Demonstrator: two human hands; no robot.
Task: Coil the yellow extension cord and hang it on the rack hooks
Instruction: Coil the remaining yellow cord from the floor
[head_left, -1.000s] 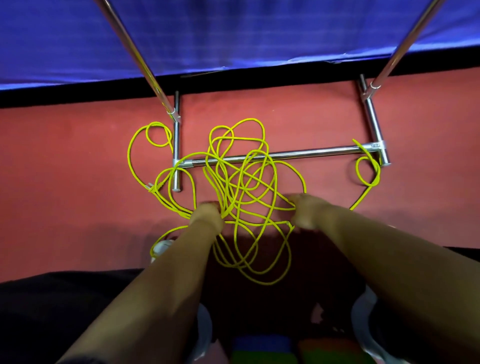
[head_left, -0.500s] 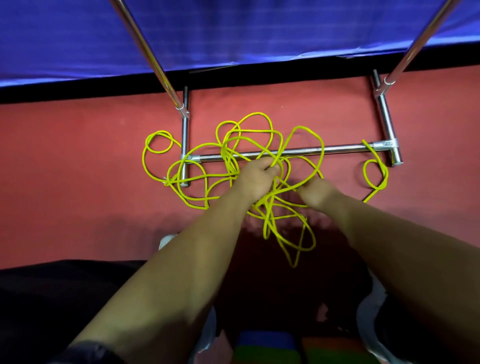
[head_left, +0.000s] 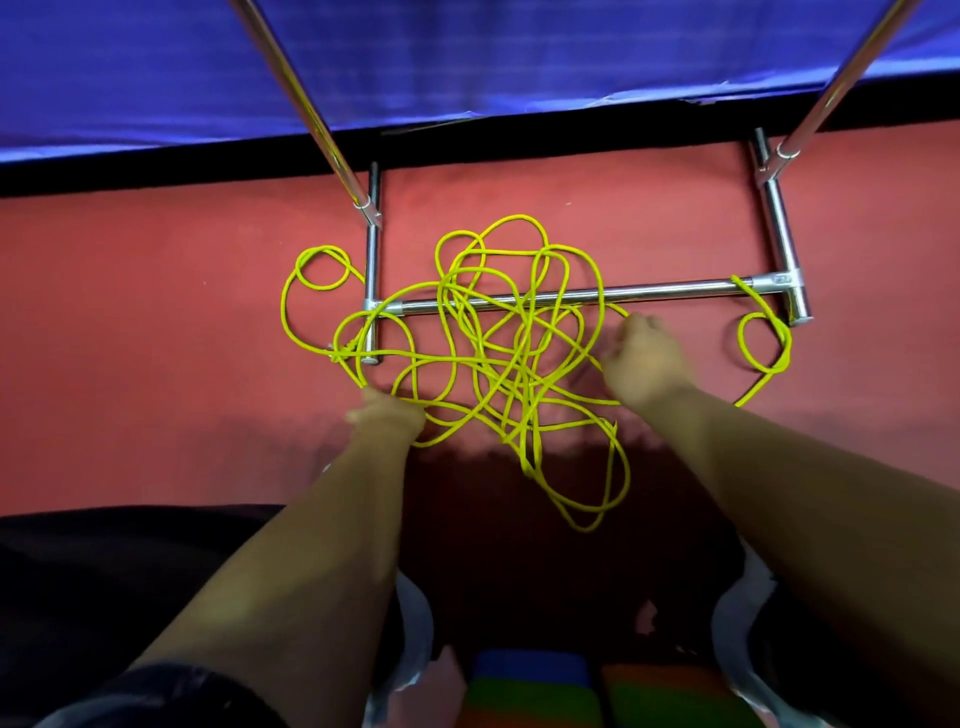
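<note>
Left hand (head_left: 387, 413) grips yellow cord (head_left: 525, 436) tangle's edge; right hand (head_left: 644, 364) opposite, grip unclear

Both bare forearms stretch out from the near edge, spread apart. The left hand (head_left: 387, 415) is nearer and to the left, blurred, fingers curled round strands of the yellow cord (head_left: 519, 364). The right hand (head_left: 644, 364) sits farther out on the right, back up, fingers bent down and leftward; whether it grips anything can't be made out.
</note>
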